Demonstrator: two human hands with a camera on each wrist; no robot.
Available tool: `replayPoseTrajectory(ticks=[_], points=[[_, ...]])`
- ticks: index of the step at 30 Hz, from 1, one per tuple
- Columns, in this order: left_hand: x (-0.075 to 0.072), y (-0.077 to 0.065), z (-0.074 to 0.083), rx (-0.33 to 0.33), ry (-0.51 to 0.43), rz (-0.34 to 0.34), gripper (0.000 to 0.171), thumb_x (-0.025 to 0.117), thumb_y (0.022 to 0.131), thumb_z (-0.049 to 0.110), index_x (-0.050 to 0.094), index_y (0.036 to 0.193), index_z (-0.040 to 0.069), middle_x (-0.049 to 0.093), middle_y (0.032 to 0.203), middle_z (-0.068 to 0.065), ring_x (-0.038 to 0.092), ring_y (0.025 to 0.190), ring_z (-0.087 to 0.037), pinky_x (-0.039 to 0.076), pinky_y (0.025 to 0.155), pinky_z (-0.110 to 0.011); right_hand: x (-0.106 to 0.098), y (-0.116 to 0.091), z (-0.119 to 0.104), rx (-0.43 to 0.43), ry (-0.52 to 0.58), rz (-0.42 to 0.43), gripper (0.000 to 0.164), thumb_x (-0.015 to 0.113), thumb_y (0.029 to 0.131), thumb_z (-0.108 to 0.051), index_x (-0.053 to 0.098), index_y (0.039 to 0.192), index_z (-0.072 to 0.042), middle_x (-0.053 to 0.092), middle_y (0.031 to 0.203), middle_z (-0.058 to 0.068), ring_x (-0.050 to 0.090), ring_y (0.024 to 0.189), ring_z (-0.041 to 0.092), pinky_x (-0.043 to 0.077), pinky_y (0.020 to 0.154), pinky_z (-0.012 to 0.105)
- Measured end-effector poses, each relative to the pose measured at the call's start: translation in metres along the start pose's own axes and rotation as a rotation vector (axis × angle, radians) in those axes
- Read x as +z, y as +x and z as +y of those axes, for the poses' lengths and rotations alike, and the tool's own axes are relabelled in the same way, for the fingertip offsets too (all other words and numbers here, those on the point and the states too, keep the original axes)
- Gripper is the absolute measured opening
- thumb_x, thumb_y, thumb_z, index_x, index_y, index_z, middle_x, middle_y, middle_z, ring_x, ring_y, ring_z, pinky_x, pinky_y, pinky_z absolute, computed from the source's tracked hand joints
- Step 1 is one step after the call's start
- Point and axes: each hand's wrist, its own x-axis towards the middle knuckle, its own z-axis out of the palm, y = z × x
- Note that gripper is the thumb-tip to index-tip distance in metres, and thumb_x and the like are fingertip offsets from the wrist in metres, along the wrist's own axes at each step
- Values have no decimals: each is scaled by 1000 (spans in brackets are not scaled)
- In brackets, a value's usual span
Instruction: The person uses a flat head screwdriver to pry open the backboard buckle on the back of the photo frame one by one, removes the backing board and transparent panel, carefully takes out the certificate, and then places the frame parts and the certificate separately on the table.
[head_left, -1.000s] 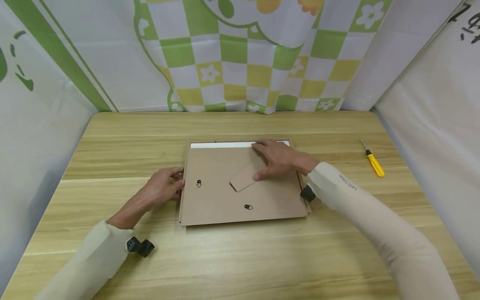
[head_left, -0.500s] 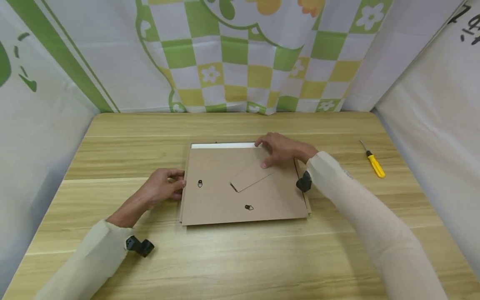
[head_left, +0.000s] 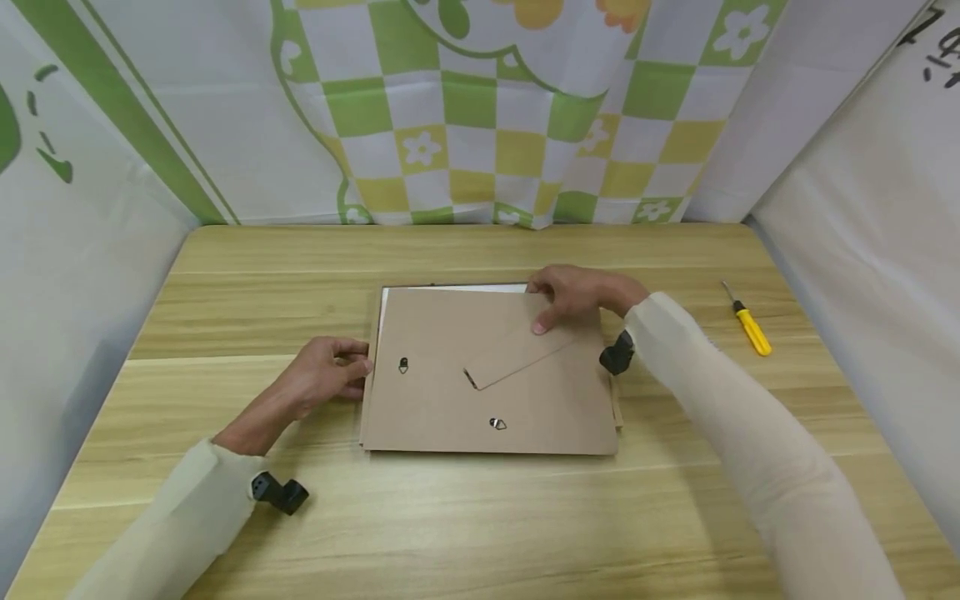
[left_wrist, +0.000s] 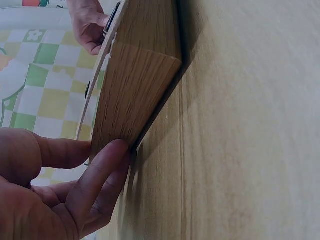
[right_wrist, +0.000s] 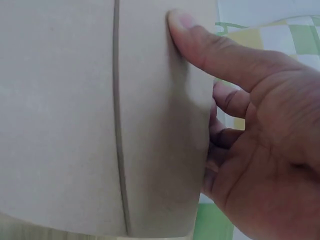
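Note:
A picture frame (left_wrist: 132,80) with wood-grain sides lies face down at the middle of the table. Its brown backing board (head_left: 431,333) rests slightly askew on top, carrying two small metal hangers and a stand flap (head_left: 525,346). A thin white strip (head_left: 480,288) shows along the far side. My right hand (head_left: 573,293) grips the board's far right edge, thumb on top and fingers beyond the edge. On the left, my left hand (head_left: 330,371) holds the frame's side, its thumb at the upper edge and fingertips against the wooden side. The frame's front is hidden.
A screwdriver (head_left: 750,327) with a yellow handle lies at the right of the wooden table (head_left: 480,525). A checked curtain (head_left: 480,125) hangs behind the table's far edge, and white cloth walls stand at both sides.
My right hand has moved right along the far edge. The backing board has turned slightly, its near right corner coming towards me, and the white strip has narrowed. My left hand stays put.

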Motion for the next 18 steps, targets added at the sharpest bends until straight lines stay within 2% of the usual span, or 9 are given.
replayPoseTrajectory(ticks=[5, 10, 14, 18], points=[[0, 1, -2, 1, -24, -4, 45, 48, 94, 6, 36, 134, -12, 50, 122, -32, 65, 89, -20, 55, 77, -33, 0, -4, 7, -24, 54, -6, 24, 74, 78, -25, 62, 92, -10, 53, 82, 0, 43, 75, 15, 36, 67, 28], [-1, 0, -1, 1, -32, -21, 48, 48, 95, 7, 33, 135, -13, 48, 124, -33, 66, 91, -23, 55, 79, -33, 0, -9, 16, -45, 93, 14, 22, 72, 79, -25, 64, 94, -10, 61, 87, 1, 50, 78, 12, 41, 70, 28], [-2, 0, -1, 8, -21, -28, 47, 47, 95, 7, 33, 135, -13, 49, 124, -34, 65, 93, -23, 55, 80, -33, -3, -18, 22, -10, 215, 26, 24, 69, 82, -25, 67, 101, -11, 68, 94, 3, 58, 81, 11, 47, 76, 27], [-2, 0, -1, 11, -18, -21, 47, 48, 95, 7, 34, 135, -13, 49, 124, -33, 65, 92, -22, 55, 79, -33, -2, -32, 30, 38, 389, 31, 26, 68, 83, -25, 67, 103, -8, 71, 91, 4, 62, 77, 12, 50, 73, 28]])
